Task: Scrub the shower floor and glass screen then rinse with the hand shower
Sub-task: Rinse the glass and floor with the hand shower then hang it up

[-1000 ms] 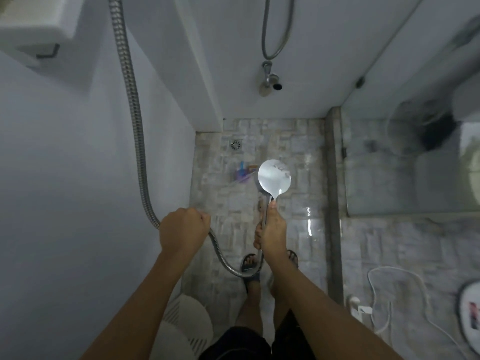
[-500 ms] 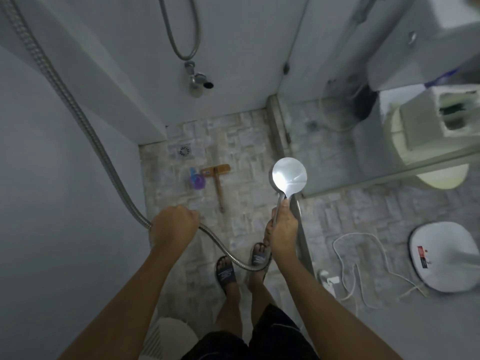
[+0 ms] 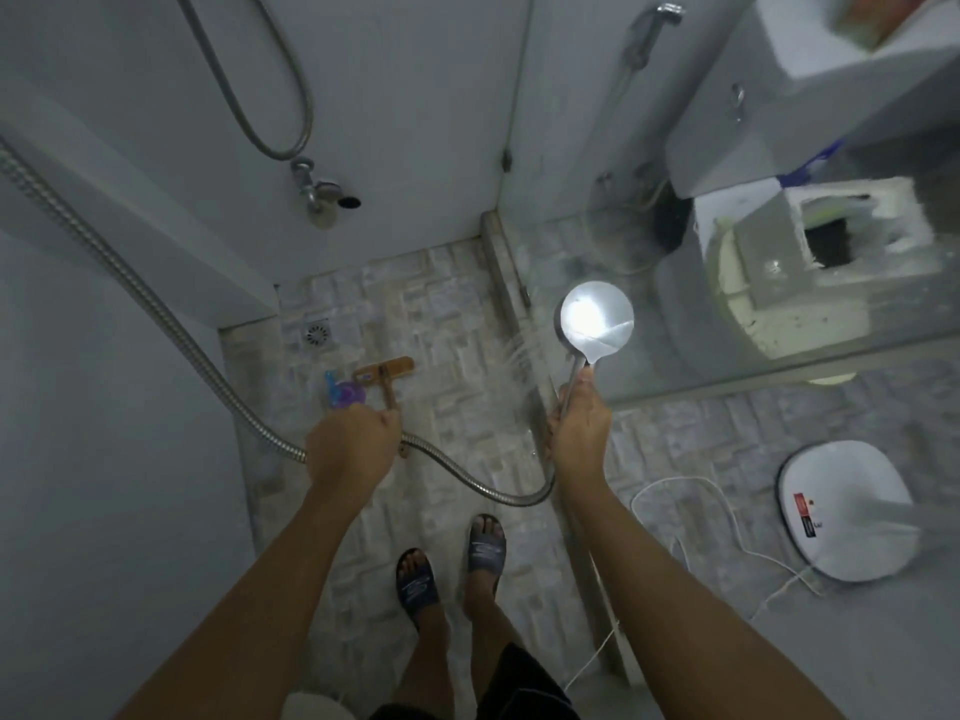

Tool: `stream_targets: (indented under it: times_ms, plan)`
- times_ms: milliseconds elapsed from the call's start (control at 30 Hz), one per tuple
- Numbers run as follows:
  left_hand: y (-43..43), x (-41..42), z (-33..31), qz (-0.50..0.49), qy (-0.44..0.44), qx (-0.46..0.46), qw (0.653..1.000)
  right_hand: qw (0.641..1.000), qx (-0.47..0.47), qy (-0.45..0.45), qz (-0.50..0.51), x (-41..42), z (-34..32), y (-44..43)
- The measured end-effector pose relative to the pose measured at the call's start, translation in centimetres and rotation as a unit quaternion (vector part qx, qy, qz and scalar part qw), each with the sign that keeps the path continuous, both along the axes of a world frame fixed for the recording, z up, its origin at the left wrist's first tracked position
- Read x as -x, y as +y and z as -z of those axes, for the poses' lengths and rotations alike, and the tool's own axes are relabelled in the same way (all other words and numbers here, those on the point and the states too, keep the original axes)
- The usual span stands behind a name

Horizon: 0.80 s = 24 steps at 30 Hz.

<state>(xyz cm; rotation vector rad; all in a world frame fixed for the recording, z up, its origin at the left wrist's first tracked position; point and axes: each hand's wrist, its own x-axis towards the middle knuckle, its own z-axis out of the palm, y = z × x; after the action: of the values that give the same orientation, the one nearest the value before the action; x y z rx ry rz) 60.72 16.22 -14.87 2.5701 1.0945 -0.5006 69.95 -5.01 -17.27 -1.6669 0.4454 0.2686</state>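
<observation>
**Shower stall, viewed from above, left to right**

- Metal shower hose [image 3: 171,328]: runs down along the left wall, passes through the left hand, then sags in a loop above the floor to the right hand.
- Left hand [image 3: 353,449]: fingers curled tight round the hose, over the left half of the shower floor [image 3: 457,314].
- Floor drain [image 3: 317,333]: square grate in the far left corner of the shower floor.
- Purple item [image 3: 347,394]: lies near the left edge, just this side of the drain. It is blurred and may be a bottle or a scrubber.
- Wooden scrub brush [image 3: 387,370]: lies just beside the purple item, head towards the far wall. Its handle is partly hidden behind the left hand.
- Wall tap [image 3: 322,192]: on the far wall, with a second hose looped above it.
- Dark slides [image 3: 415,584]: on both feet, at the near edge of the shower floor.
- Water spray [image 3: 519,350]: fine streaks fan left and down from the shower head towards the kerb at the right edge.
- Right hand [image 3: 579,433]: fingers wrapped round the chrome handle, thumb laid along it.
- Hand shower [image 3: 597,324]: round head held up over the right edge, beside the glass, glaring with reflected light.
- Glass screen [image 3: 623,226]: stands on the kerb along the right edge; a toilet shows through it.
- White cable [image 3: 675,479]: lies loose on the tiles outside the screen.
- White rounded base [image 3: 841,517]: stands far right, well apart from the stall.
</observation>
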Motion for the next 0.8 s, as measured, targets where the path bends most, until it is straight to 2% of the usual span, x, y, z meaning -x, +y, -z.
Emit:
stream_targets:
  times_ms: [100, 333, 400, 600, 800]
  plan:
    - [0.0, -2.5, -0.4, -0.005, 0.008, -0.008, 1.0, 1.0, -0.026, -0.013, 0.006, -4.0, 0.0, 0.7]
    - [1.7, -6.3, -1.5, 0.018, -0.043, -0.053, 0.997, 0.997, -0.06, -0.033, 0.02, -12.6, -1.0, 4.0]
    - [2.6, -7.2, -2.1, 0.018, -0.058, -0.042, 0.997, 0.996, -0.066, -0.046, 0.026, -14.9, -1.8, 5.2]
    - [3.9, -8.9, -3.2, -0.038, -0.118, -0.073, 0.99, 0.993, -0.098, -0.068, -0.002, -18.4, -3.6, 8.2]
    - [5.7, -6.7, -3.0, -0.064, -0.119, -0.078, 0.988, 0.986, -0.157, -0.013, 0.057, -19.3, -5.7, 11.3]
